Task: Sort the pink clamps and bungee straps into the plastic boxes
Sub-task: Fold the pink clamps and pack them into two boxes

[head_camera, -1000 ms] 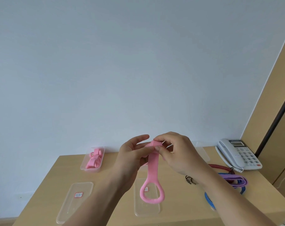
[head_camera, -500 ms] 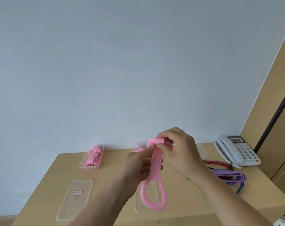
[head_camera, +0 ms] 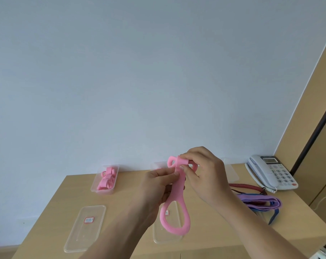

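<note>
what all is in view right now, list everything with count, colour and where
held clamp: one, pink, raised over the table centre
boxed clamps: several, pink, inside the back-left box
clear box: one, clear, back left; more clear plastic partly hidden behind the hands
labelled lid: one, clear with red label, front left
centre lid: one, clear, front centre
bungee straps: a few, red, purple, blue, right side
telephone: one, white, back right
table: one, tan wood
left hand: pinches the clamp's strap
right hand: grips the clamp's top
</note>
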The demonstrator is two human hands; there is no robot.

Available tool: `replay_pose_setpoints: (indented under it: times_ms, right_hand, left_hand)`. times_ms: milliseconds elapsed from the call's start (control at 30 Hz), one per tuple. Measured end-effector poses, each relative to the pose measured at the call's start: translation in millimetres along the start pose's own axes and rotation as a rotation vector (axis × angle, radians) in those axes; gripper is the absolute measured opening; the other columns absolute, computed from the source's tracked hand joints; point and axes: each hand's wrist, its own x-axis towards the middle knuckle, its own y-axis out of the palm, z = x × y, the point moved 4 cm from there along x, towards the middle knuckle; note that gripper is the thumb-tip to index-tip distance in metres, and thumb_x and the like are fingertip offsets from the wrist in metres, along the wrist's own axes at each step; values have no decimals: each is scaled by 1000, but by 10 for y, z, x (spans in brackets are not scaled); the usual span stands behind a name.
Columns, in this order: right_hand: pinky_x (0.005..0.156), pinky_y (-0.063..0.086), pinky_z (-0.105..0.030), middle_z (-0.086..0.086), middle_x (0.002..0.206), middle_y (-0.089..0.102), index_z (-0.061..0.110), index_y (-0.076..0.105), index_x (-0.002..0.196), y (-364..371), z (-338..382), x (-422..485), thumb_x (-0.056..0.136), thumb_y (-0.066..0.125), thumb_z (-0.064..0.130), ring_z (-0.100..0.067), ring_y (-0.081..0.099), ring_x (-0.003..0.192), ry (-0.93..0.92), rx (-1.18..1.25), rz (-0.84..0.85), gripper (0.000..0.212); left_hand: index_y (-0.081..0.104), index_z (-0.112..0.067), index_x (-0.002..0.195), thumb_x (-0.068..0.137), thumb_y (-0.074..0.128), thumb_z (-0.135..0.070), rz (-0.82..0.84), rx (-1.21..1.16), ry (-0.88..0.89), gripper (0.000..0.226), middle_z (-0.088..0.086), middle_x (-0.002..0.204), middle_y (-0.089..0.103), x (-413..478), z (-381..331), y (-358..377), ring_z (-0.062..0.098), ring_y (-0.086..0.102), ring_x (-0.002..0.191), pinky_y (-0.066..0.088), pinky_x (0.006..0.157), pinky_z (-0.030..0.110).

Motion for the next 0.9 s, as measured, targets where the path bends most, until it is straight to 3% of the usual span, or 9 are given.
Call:
replay_pose_setpoints:
  times_ms: [67, 167, 400, 600, 767, 900]
  right_hand:
    - [64, 45, -12, 0, 87, 64, 13, 77, 86, -4, 9, -8, 72, 78, -10, -12, 57, 74, -18, -1, -15, 28]
    - [64, 52, -29, 0, 88, 65, 13, 78, 87, -5, 28, -14, 74, 80, -7, -15, 59, 74, -52, 4, -42, 24]
    - [75, 54, -37, 0, 91, 72, 11, 80, 91, -11, 1, -37, 71, 85, -4, -24, 64, 88, -99, -54, -52, 25]
    - [89, 51, -35, 7, 94, 73, 14, 79, 89, -23, 54, -39, 78, 80, 4, -24, 61, 101, -139, -12, -20, 15]
    - [92, 47, -28, 9, 82, 70, 16, 76, 91, -73, 70, 41, 82, 75, 7, -18, 59, 106, -59, 60, 4, 12]
    - [96, 43, -20, 12, 106, 69, 17, 73, 109, -67, 16, 95, 87, 71, 18, -10, 57, 110, 60, 91, 101, 23]
  left_hand:
    - [84, -14, 98, 95, 72, -16, -6, -9, 12, 13, 23, 107, 77, -2, -3, 8, 24, 70, 85, 57, 81, 38]
    - [84, -13, 100, 94, 72, -23, -4, -34, 36, 17, 22, 110, 77, 2, -14, 10, 26, 71, 92, 56, 92, 44]
    - [83, -12, 104, 88, 75, -41, 46, -99, 41, 35, 14, 103, 79, 46, -27, 54, 25, 75, 95, 61, 87, 35]
    - [81, -7, 107, 83, 77, -40, 37, -161, 33, 41, 17, 105, 77, 70, -30, -5, 27, 75, 95, 60, 92, 39]
    - [79, -5, 112, 93, 70, -33, 51, -140, 42, 35, 23, 120, 75, 74, -72, -27, 31, 72, 103, 55, 104, 49]
    - [80, -4, 107, 99, 65, -24, 54, -101, 62, 26, 28, 120, 72, 66, -92, -49, 31, 70, 100, 51, 107, 52]
